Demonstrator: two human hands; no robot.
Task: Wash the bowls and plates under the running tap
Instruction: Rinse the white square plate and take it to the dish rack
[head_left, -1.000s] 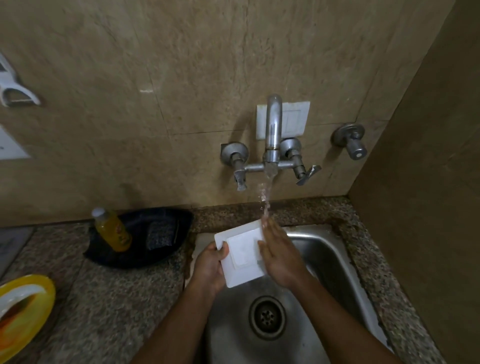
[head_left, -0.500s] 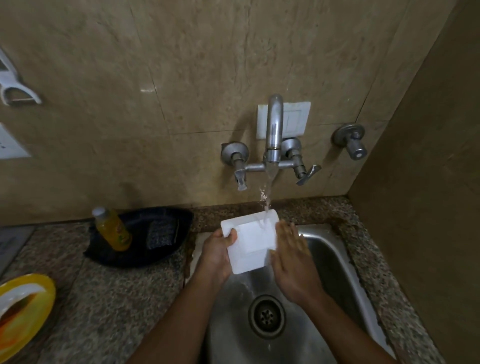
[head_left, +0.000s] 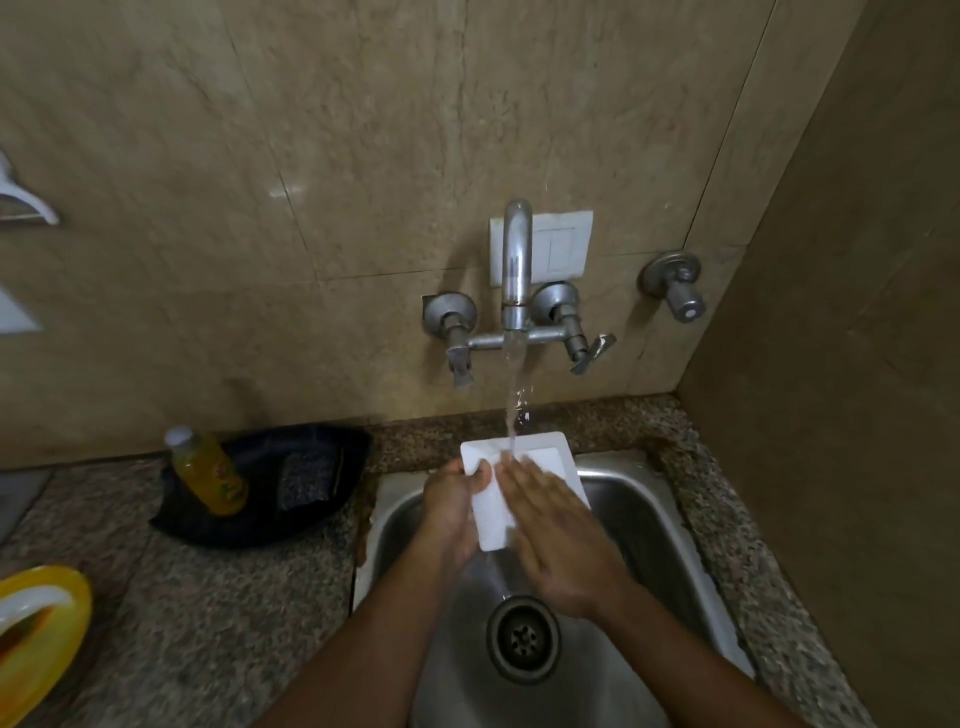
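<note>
Steel sink (head_left: 670, 499), tap (head_left: 516, 270) running, left hand (head_left: 451, 506) gripping white square plate (head_left: 491, 512), right hand (head_left: 558, 535) flat on it, bottle (head_left: 210, 470) label unreadable

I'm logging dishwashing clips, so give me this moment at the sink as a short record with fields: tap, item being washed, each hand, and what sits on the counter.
tap: chrome wall tap running, its stream landing on the dish
item: white square plate held tilted over the steel sink
left hand: left hand grips the plate's left edge, thumb on its face
right hand: right hand lies flat on the plate, fingers straight
counter: yellow bottle leaning in a dark tray left of the sink; yellow plate at the left edge
</note>
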